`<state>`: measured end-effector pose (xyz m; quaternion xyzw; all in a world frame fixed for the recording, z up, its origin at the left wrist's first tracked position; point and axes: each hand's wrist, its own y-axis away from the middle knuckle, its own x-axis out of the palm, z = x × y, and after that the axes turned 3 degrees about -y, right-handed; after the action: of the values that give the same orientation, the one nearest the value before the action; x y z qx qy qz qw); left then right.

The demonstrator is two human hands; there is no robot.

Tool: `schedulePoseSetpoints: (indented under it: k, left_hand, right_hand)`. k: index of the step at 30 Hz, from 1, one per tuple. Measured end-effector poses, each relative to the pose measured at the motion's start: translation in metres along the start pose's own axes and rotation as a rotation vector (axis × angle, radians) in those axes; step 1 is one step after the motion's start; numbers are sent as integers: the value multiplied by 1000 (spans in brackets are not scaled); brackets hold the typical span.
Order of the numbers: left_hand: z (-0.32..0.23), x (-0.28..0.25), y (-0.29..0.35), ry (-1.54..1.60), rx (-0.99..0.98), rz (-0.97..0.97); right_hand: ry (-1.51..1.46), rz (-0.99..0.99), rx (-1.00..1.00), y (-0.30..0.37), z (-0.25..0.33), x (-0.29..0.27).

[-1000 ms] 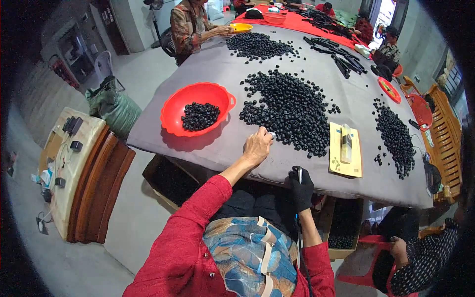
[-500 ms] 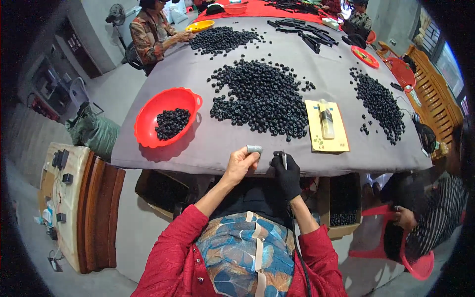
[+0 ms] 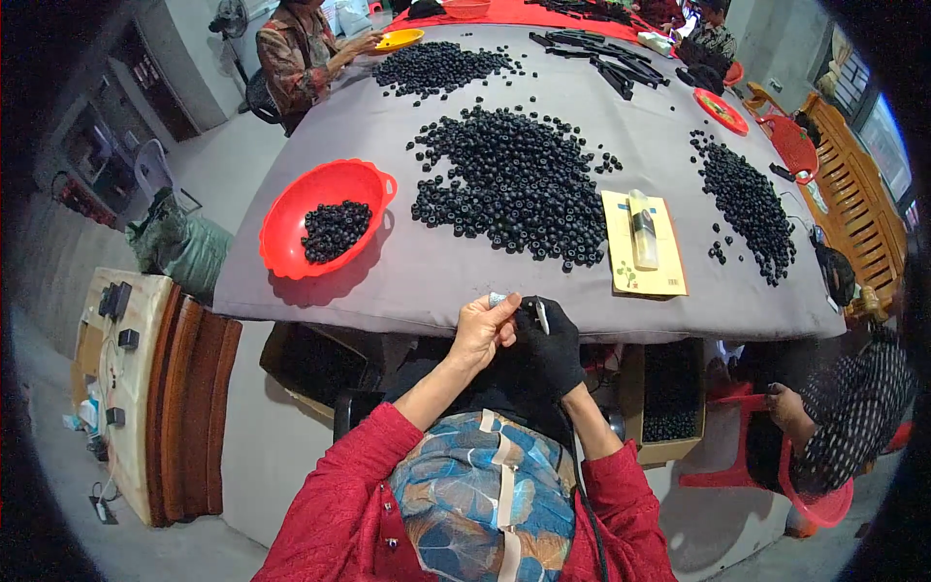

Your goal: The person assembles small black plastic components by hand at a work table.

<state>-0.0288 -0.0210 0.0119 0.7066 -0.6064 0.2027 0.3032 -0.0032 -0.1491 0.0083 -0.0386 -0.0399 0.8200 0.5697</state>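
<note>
My left hand (image 3: 479, 334) is bare, with silvery tape round one fingertip. Its thumb and finger pinch together at the front edge of the table; whatever lies between them is too small to make out. Close beside it, almost touching, is my right hand (image 3: 553, 351) in a black glove, closed round a slim pale tool (image 3: 542, 317) whose kind I cannot tell. Beyond both hands spreads a large heap of small black bead-like pieces with holes (image 3: 514, 184). To the left, a red plastic basin (image 3: 281, 218) holds a smaller pile of similar black pieces.
A yellow booklet (image 3: 648, 281) with a clear tube (image 3: 642, 233) on it lies right of the heap. Other black heaps and long black strips (image 3: 611, 68) cover the grey tabletop (image 3: 349, 126). Co-workers sit left, right and far. Cardboard boxes (image 3: 669, 451) stand below.
My hands have come closer together, the gloved right one shifting left toward the left fingertips. At the right, the seated person's arm has moved slightly.
</note>
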Motion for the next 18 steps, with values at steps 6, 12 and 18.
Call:
schedulePoseSetpoints:
  k: [6, 12, 18]
  left_hand:
    - [2, 12, 4, -104, 75, -21]
    - [2, 13, 6, -129, 87, 26]
    - [-13, 14, 15, -411, 181, -37]
  right_hand:
    - [97, -108, -11, 2, 12, 0]
    - [14, -136, -83, 2, 16, -2]
    - [91, -82, 7, 2, 21, -3]
